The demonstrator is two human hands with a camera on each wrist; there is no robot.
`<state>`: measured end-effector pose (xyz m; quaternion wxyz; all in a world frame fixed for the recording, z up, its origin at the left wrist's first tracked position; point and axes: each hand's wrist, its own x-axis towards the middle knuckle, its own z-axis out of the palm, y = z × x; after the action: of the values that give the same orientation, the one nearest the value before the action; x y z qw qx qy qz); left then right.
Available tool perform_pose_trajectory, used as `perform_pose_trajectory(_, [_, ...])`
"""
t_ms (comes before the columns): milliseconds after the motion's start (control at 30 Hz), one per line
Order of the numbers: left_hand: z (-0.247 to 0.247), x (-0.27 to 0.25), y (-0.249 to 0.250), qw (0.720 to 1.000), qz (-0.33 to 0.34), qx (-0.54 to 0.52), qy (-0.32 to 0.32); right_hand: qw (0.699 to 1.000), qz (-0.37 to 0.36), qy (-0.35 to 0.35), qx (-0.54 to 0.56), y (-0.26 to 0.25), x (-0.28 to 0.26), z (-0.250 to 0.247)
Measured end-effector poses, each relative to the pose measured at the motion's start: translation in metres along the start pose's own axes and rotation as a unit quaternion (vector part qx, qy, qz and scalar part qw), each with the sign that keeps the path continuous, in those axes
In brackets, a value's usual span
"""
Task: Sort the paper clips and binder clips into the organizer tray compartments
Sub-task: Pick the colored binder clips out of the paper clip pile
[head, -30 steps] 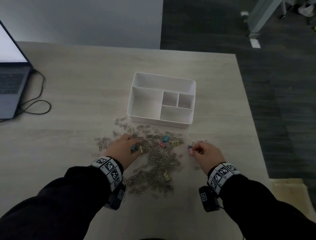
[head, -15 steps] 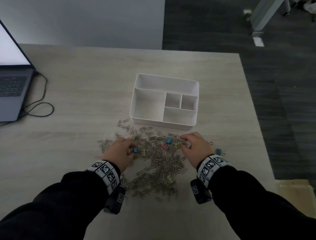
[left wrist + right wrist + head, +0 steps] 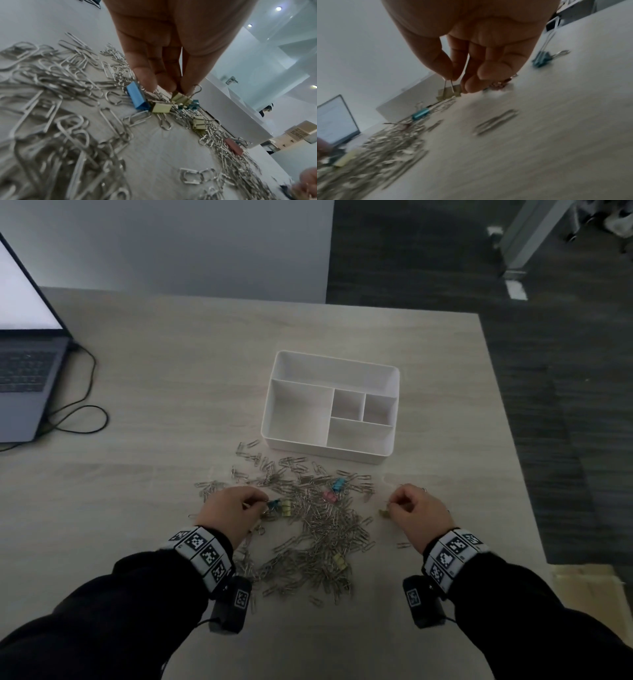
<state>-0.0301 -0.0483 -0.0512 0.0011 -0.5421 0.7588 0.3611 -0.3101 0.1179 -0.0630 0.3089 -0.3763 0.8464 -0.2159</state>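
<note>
A white organizer tray (image 3: 342, 361) with several compartments stands beyond a spread of silver paper clips (image 3: 322, 529). Coloured binder clips lie among them: blue (image 3: 338, 483), pink (image 3: 329, 496), yellow (image 3: 339, 560). My left hand (image 3: 263, 505) is at the pile's left side. There its fingertips (image 3: 178, 89) pinch the wire handle of a yellow binder clip (image 3: 181, 99), beside a blue one (image 3: 137, 97). To the right of the pile, my right hand (image 3: 390, 506) pinches another yellow binder clip (image 3: 448, 92) by its wire handles, low over the table.
An open laptop (image 3: 24, 364) with a looped black cable (image 3: 78, 419) sits at the far left. A teal binder clip (image 3: 541, 58) and a pink one (image 3: 498, 84) lie on the table just past my right hand. The table's right edge (image 3: 507, 440) drops to dark floor.
My right hand reached left into the middle of the pile, then drew back to the right holding a yellow binder clip. My left hand stayed at the pile's left side.
</note>
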Motion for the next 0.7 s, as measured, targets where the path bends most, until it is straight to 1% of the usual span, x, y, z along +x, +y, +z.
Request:
perform_pose_trajectory(100, [-0.001,0.0,-0.001,0.998,-0.038,-0.057,0.0,0.998,0.019,0.021,-0.059,0.013,0.007,-0.007])
perform_pose_trajectory(167, [-0.003,-0.001,0.001,0.988,-0.076,-0.138,-0.002,0.997,0.013,0.041,-0.062,0.015,0.01,-0.009])
perform_pose_trajectory(233, [-0.005,-0.005,0.006,0.976,-0.096,-0.194,0.001,0.997,-0.008,0.053,-0.058,0.009,0.012,-0.007])
perform_pose_trajectory(300, [-0.005,-0.006,0.011,0.969,-0.102,-0.225,0.004,0.995,-0.057,0.035,-0.069,-0.005,0.014,0.0])
perform_pose_trajectory(367, [-0.006,-0.008,0.014,0.96,-0.111,-0.256,0.003,0.99,-0.113,-0.004,-0.085,-0.023,0.016,0.009])
perform_pose_trajectory(433, [-0.005,-0.01,0.014,0.954,-0.118,-0.275,-0.002,0.985,-0.144,-0.034,-0.089,-0.04,0.021,0.018])
perform_pose_trajectory(500, [-0.004,-0.012,0.014,0.951,-0.121,-0.286,-0.013,0.983,-0.149,-0.057,-0.094,-0.053,0.027,0.026])
perform_pose_trajectory(600, [-0.002,-0.015,0.016,0.943,-0.126,-0.306,-0.03,0.976,-0.144,-0.083,-0.141,-0.062,0.032,0.032])
perform_pose_trajectory(700, [0.0,-0.016,0.018,0.939,-0.125,-0.318,-0.039,0.978,-0.142,-0.075,-0.133,-0.064,0.028,0.029])
